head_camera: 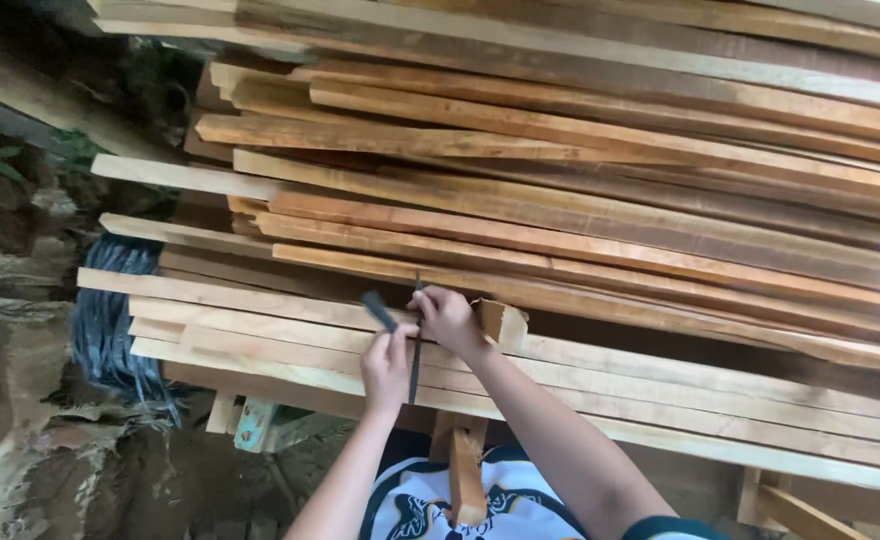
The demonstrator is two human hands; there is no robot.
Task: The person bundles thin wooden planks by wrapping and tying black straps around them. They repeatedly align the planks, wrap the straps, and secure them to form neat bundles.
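Left hand [387, 365] pinched shut on a dark flat marker [379, 310], tip up. Right hand [448, 318] curled closed round a thin dark rule [416, 345] laid across the pale planks [290, 345]. Torn card [502, 322] just beside. Beyond, reddish boards [600, 215] stacked; black bundle [110, 320] at left.

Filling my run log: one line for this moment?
left hand: dark strip | right hand: on planks
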